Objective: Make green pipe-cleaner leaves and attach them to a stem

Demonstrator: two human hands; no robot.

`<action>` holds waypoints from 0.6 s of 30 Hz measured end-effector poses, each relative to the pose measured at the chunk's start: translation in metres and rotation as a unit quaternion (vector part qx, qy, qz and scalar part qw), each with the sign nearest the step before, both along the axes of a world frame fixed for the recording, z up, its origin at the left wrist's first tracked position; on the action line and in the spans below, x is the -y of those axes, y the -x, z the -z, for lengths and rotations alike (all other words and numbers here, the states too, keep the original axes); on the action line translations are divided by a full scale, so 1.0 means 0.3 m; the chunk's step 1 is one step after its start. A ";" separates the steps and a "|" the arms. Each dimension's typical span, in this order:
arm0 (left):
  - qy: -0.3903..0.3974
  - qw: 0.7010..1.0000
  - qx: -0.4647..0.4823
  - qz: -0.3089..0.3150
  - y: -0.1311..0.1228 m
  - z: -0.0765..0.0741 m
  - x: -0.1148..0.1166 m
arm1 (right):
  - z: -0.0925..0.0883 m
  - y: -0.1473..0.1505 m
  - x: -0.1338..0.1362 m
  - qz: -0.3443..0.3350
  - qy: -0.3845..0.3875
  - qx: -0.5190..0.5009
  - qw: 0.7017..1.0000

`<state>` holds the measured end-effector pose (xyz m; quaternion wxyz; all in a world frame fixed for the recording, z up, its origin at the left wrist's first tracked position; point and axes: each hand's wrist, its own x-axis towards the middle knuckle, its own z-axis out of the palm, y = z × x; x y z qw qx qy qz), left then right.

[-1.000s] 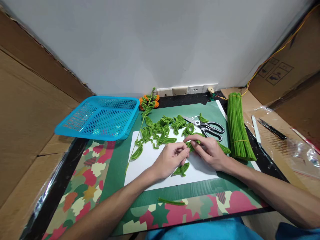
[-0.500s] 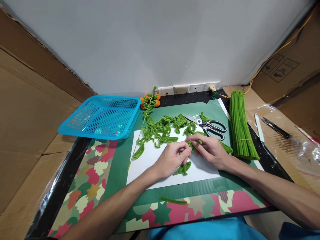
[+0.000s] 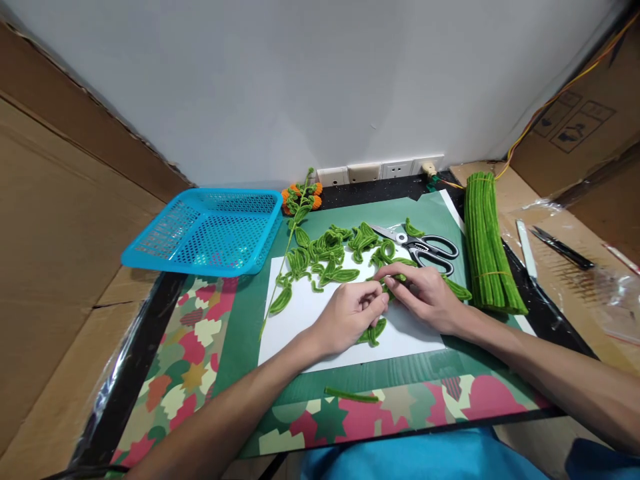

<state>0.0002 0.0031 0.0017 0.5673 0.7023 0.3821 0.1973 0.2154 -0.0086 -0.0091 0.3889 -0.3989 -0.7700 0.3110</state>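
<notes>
My left hand [image 3: 353, 315] is closed, its fingertips pinched together above the white paper [image 3: 295, 347]. Meeting it from the right, my right hand [image 3: 425, 295] has bent fingers and its thumb close to the left fingertips. A small green pipe-cleaner piece [image 3: 399, 277] shows at the right fingers; most of it is hidden by the hands. Under and beside the left hand lies a green pipe-cleaner leaf [image 3: 374, 333]. Several more fuzzy leaves [image 3: 327, 247] are heaped just beyond the hands. Scissors [image 3: 401, 238] with black-and-grey handles rest open-bladed behind the right hand.
A blue perforated basket [image 3: 200, 267] stands at the left. Near the wall lies a stem with orange flowers [image 3: 317, 189]. A bundle of green pipe cleaners [image 3: 493, 253] lies to the right, with a knife [image 3: 526, 250] and tweezers [image 3: 563, 247] beyond. One short green strip [image 3: 351, 395] lies in front.
The view has shifted slightly, so everything sits a little differently in the picture. Both hands keep nearly the same pose, fingertips close together.
</notes>
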 end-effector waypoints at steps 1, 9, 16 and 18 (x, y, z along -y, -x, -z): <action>-0.003 1.000 -0.004 0.000 0.000 -0.001 0.000 | -0.001 0.000 0.000 -0.001 0.001 0.002 1.000; -0.011 1.000 -0.009 0.001 -0.004 -0.014 0.003 | -0.002 -0.002 -0.001 -0.007 -0.003 -0.001 1.000; -0.025 1.000 -0.014 0.009 -0.004 -0.014 0.005 | 0.000 -0.003 -0.002 -0.006 -0.006 0.005 1.000; -0.030 0.999 -0.019 0.009 -0.004 -0.013 0.004 | 0.001 -0.003 -0.002 -0.007 -0.003 0.005 1.000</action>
